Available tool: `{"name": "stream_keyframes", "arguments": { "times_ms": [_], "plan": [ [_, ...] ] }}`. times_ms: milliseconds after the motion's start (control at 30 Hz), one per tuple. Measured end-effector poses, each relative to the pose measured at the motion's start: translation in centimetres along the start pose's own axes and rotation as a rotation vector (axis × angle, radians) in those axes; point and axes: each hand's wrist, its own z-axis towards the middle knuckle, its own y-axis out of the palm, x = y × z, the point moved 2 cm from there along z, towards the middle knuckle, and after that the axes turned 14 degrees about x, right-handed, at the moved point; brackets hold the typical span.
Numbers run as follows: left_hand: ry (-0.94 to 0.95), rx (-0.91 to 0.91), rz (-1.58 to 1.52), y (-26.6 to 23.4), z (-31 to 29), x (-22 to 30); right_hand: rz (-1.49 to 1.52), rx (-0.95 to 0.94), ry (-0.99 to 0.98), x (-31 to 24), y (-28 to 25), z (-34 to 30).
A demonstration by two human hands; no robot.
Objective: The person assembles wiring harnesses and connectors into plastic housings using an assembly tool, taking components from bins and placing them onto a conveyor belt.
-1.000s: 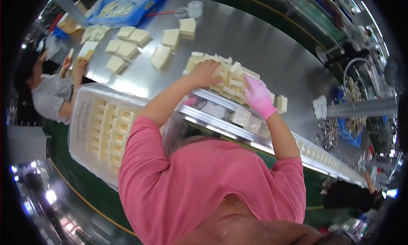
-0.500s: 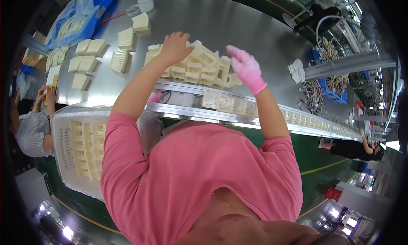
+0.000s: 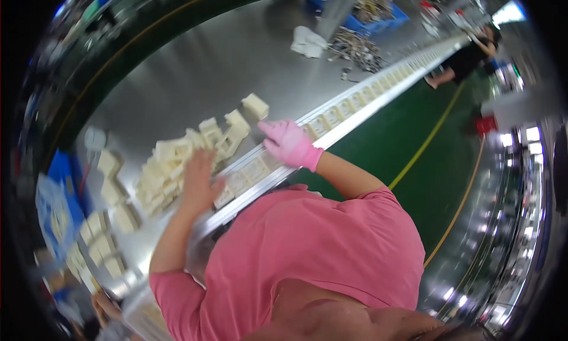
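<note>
My left hand, bare and blurred by motion, is at the right end of a pile of cream plastic housings. Its fingers look stretched out and the thumb stands apart; I see nothing held in it. Over the metal conveyor track, my right hand wears a pink glove. Its fingers reach left, apart, with no part visible in them. Just beyond those fingertips a single cream housing rests on the steel table. Along the track runs a row of similar pieces, passing under the right hand.
Stacks of cream parts stand on the table's left, near a blue bin lined with plastic. A white cloth, a heap of wires and another blue bin lie at the far side. Another person stands far along the track.
The view has swung, so the table and track now slant up to the right. My left hand has come off the pile's top to its track side; my right hand has moved over the track.
</note>
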Motion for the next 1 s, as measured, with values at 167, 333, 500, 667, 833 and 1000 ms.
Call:
{"name": "stream_keyframes", "arguments": {
  "times_ms": [167,333,500,667,833,1000],
  "plan": [
    [-0.126,-0.185,-0.132,2.7,-1.3,2.9,-0.061,0.227,-0.021,0.6,-0.2,-1.5],
    [-0.036,-0.116,-0.074,3.1,-2.0,3.0,-0.121,0.127,0.007,0.4,-0.3,-1.8],
    [-0.055,-0.208,-0.039,2.4,-1.2,3.8,-0.031,0.104,-0.024,0.6,-0.9,-2.1],
    [-0.19,-0.231,0.049,2.3,-0.3,4.4,0.141,0.282,-0.11,3.3,-3.9,-2.5],
    [-0.375,-0.075,0.038,3.1,-1.5,3.2,0.137,0.373,0.017,9.7,-8.2,-4.2],
    [-0.669,0.208,0.105,2.3,-2.3,4.2,0.008,0.377,0.011,15.9,-10.1,-5.3]
  ]
}}
